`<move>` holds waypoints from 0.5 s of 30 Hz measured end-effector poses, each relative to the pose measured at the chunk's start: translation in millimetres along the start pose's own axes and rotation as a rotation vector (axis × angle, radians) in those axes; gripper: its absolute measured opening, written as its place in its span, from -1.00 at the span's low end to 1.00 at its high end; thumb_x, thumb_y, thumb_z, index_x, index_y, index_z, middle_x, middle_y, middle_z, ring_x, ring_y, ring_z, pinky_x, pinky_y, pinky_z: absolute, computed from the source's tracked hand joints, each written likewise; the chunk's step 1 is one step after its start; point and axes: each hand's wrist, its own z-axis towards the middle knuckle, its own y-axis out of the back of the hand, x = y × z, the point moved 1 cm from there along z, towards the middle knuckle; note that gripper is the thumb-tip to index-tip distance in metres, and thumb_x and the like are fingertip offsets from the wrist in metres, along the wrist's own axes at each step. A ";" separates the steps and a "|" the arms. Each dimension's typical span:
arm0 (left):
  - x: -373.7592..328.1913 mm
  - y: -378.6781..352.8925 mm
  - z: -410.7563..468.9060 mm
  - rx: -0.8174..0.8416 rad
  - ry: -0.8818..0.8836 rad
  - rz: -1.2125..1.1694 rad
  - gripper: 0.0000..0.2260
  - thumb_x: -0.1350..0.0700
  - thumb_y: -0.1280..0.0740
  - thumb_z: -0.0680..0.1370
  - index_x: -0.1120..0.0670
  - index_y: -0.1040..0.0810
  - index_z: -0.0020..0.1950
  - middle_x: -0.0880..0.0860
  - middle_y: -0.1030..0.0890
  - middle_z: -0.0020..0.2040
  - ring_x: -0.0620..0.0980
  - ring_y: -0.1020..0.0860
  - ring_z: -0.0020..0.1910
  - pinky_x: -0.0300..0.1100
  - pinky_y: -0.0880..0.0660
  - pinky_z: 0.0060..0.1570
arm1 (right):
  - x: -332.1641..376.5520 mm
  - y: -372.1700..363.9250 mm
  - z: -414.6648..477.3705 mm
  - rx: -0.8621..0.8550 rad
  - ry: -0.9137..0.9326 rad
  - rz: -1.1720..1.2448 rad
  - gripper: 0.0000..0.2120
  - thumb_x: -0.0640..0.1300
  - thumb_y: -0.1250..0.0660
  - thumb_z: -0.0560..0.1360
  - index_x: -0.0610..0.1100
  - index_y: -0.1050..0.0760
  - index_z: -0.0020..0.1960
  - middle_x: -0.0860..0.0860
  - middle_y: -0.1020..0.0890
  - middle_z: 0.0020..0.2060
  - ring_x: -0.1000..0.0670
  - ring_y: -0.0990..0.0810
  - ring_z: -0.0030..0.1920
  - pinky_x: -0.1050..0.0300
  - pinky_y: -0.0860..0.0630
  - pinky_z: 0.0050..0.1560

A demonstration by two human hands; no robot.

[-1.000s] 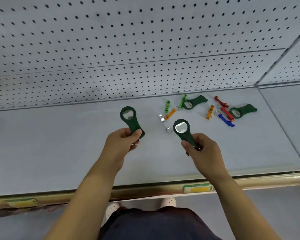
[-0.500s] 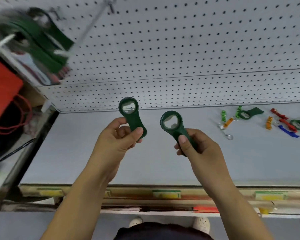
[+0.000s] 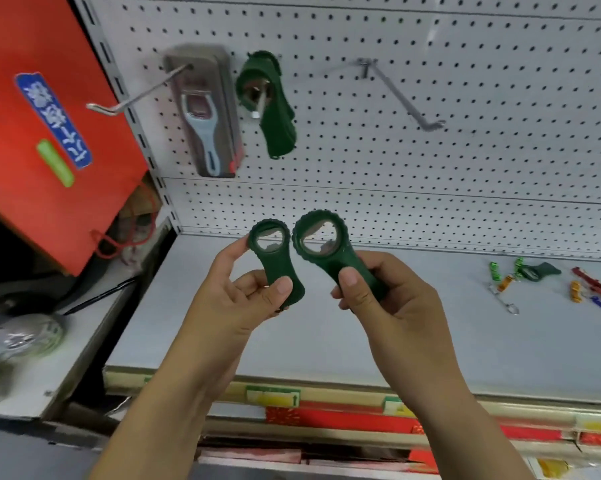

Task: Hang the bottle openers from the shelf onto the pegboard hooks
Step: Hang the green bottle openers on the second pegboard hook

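Observation:
My left hand (image 3: 236, 303) grips a dark green bottle opener (image 3: 274, 252) by its handle, ring end up. My right hand (image 3: 392, 306) holds a second, larger-looking green bottle opener (image 3: 326, 242) the same way; the two rings almost touch above the grey shelf (image 3: 326, 341). On the white pegboard (image 3: 465, 150), several green openers (image 3: 273, 109) hang from one hook. A bare hook (image 3: 401, 95) juts out to their right. Several small coloured openers (image 3: 576, 289) and another green opener (image 3: 538, 271) lie on the shelf at the far right.
A packaged grey-handled opener (image 3: 205, 123) hangs on a long hook (image 3: 136, 95) at the pegboard's left. A red bag (image 3: 49, 116) hangs beyond the shelf's left upright. Price-tag strips (image 3: 274, 396) run along the shelf's front edge, with red boxes below.
My view has swung left and up, bringing the hooks and hanging openers into sight. Both hands have risen and come together, so the two green openers now sit side by side.

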 end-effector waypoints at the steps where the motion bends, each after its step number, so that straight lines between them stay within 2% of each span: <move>1: -2.3 7.0 -2.6 -0.016 -0.003 -0.025 -0.34 0.13 -0.47 0.37 -0.11 -0.38 0.45 0.16 -0.72 0.08 0.11 -0.68 0.10 -0.11 -0.54 0.07 | 5.9 -7.4 1.4 0.000 0.017 -0.004 -0.87 0.11 -0.33 0.48 0.13 -0.62 -0.04 0.09 -0.70 -0.24 0.12 -0.64 -0.20 0.25 -0.59 -0.08; 4: -8.0 23.0 -8.4 -0.089 -0.018 -0.096 -0.44 0.09 -0.43 0.42 -0.08 -0.43 0.41 0.16 -0.73 0.01 0.09 -0.70 0.03 -0.20 -0.60 -0.07 | 23.4 -23.6 8.8 0.008 0.065 -0.046 -0.83 0.12 -0.30 0.50 0.11 -0.59 0.00 0.11 -0.68 -0.24 0.14 -0.63 -0.20 0.24 -0.59 -0.07; 8: -14.3 31.4 -11.7 -0.128 -0.029 -0.147 -0.57 0.08 -0.39 0.49 -0.06 -0.46 0.37 0.10 -0.75 -0.01 0.06 -0.71 -0.01 -0.21 -0.61 -0.15 | 52.0 -33.5 23.4 -0.011 0.186 -0.112 -0.89 0.05 -0.27 0.58 0.11 -0.57 0.02 0.12 -0.65 -0.24 0.17 -0.58 -0.24 0.35 -0.51 -0.17; 10: -17.4 32.8 -10.0 -0.129 -0.031 -0.157 -0.59 0.09 -0.38 0.52 -0.05 -0.47 0.37 0.11 -0.75 0.00 0.05 -0.71 -0.03 -0.22 -0.61 -0.17 | 64.6 -36.3 32.2 -0.027 0.241 -0.121 -0.91 0.01 -0.28 0.60 0.09 -0.57 0.02 0.11 -0.64 -0.26 0.17 -0.56 -0.26 0.27 -0.53 -0.17; 12: -21.2 34.4 -8.0 -0.136 -0.047 -0.159 -0.58 0.08 -0.39 0.50 -0.05 -0.47 0.36 0.11 -0.75 -0.02 0.05 -0.71 -0.06 -0.17 -0.60 -0.15 | 72.2 -39.9 41.4 -0.034 0.265 -0.125 -0.90 -0.02 -0.29 0.62 0.05 -0.58 0.02 0.11 -0.63 -0.27 0.16 -0.55 -0.26 0.20 -0.55 -0.16; 15: -26.4 37.9 -6.4 -0.143 -0.078 -0.155 -0.58 0.09 -0.39 0.49 -0.04 -0.47 0.35 0.11 -0.75 -0.04 0.05 -0.71 -0.07 -0.06 -0.57 -0.03 | 73.0 -47.3 53.7 -0.049 0.239 -0.109 -0.90 -0.03 -0.29 0.63 0.06 -0.59 0.03 0.12 -0.61 -0.29 0.15 -0.53 -0.27 0.22 -0.53 -0.19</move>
